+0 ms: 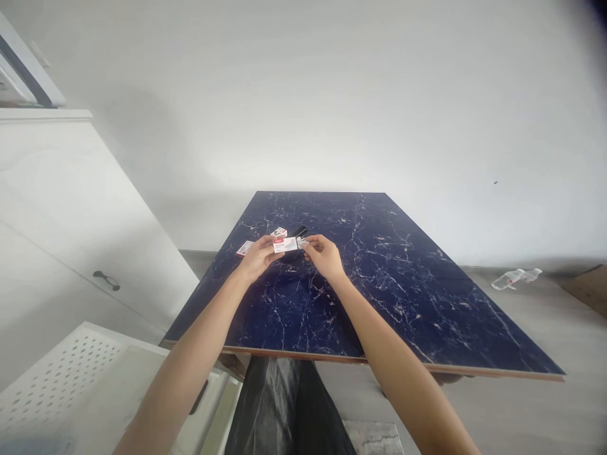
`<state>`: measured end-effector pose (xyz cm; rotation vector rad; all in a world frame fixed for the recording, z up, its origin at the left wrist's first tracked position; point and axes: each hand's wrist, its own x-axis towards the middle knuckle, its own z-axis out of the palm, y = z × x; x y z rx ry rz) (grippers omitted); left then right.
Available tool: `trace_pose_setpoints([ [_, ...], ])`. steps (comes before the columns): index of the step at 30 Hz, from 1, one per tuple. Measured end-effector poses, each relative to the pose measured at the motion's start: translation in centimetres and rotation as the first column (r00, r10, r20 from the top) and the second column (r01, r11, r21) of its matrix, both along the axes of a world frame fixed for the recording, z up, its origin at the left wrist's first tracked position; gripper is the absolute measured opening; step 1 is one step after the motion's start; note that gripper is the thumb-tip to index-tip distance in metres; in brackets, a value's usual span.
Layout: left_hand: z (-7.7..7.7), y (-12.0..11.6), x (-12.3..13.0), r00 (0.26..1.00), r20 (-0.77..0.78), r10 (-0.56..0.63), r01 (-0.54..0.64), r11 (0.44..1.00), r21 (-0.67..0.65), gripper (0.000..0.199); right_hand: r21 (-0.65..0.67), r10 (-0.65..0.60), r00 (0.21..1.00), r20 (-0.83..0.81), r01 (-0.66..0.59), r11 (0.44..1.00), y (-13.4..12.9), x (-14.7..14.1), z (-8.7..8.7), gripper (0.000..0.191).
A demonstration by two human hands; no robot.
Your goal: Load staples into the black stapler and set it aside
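Note:
My left hand (260, 256) grips a small white box (284, 245) with a red band by its left end, held up over the dark blue marbled table (379, 278). At the box's right end, the thumb and fingers of my right hand (325, 256) pinch a small silvery-grey piece (302, 242). Whether that piece is inside the box's end or just beside it, I cannot tell. Behind the box lies a black object (300, 231), partly hidden. Two more red-and-white items, a small box (279, 232) and a flat card or packet (244, 248), are near my left hand.
White cabinets stand to the left, one with a dark handle (107, 280). A low white unit with a perforated panel (61, 373) is at the lower left. Clear plastic bottles (515, 278) and a cardboard box (590, 289) are on the floor at right. A wall (332, 95) rises behind the table.

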<state>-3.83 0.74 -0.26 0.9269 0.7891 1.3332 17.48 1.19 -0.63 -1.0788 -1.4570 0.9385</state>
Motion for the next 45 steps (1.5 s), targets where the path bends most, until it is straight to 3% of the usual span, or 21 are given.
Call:
trace_pose_setpoints([
  [3,-0.1,-0.2,0.2,0.998,-0.064,-0.005,0.004,1.0,-0.019,0.027,0.103,-0.137,0.97,0.201,0.118,0.988,-0.4,0.3,0.4,0.022],
  [6,-0.2,-0.3,0.3,0.996,-0.085,-0.021,0.02,1.0,-0.008,0.03,0.111,-0.153,0.958,0.243,0.129,0.985,-0.6,0.5,0.5,0.016],
  [11,-0.2,-0.4,0.4,0.998,-0.024,-0.058,0.058,0.998,0.02,0.028,0.011,-0.059,0.994,0.096,0.058,0.998,0.0,0.3,0.1,0.024],
  [14,-0.3,-0.4,0.2,0.998,0.022,-0.057,0.057,0.998,0.019,0.026,-0.058,0.034,0.993,-0.11,-0.041,0.997,0.2,-0.1,-0.1,0.032],
  [17,-0.3,-0.4,0.1,0.996,0.05,-0.071,0.07,0.997,0.029,0.026,-0.122,0.129,0.938,-0.323,-0.176,0.977,0.0,-0.2,0.1,0.031],
  [21,-0.4,-0.8,0.2,0.991,0.038,-0.132,0.131,0.991,0.025,0.027,-0.233,0.187,0.856,-0.481,-0.331,0.915,-0.5,0.1,0.6,0.036],
  [23,-0.3,-0.8,0.4,0.991,0.022,-0.135,0.135,0.991,0.007,0.025,-0.258,0.186,0.851,-0.492,-0.346,0.902,-0.5,0.1,0.7,0.035],
  [28,0.2,-0.6,0.8,0.997,0.061,-0.043,0.045,0.998,-0.047,0.022,-0.239,0.104,0.861,-0.497,-0.251,0.938,-0.3,-0.4,0.5,0.028],
  [33,0.5,-0.7,0.5,0.995,0.05,-0.09,0.09,0.996,0.004,0.021,-0.245,0.145,0.849,-0.508,-0.304,0.921,-0.3,-0.3,0.2,0.029],
  [40,0.9,-1.2,0.3,0.983,0.059,-0.172,0.171,0.985,0.021,0.023,-0.225,0.284,0.804,-0.523,-0.451,0.864,-0.1,1.0,0.2,0.028],
  [45,0.8,-1.7,0.0,0.958,0.066,-0.277,0.277,0.961,0.022,0.029,-0.228,0.435,0.757,-0.488,-0.592,0.773,-0.6,1.3,0.3,0.037],
])
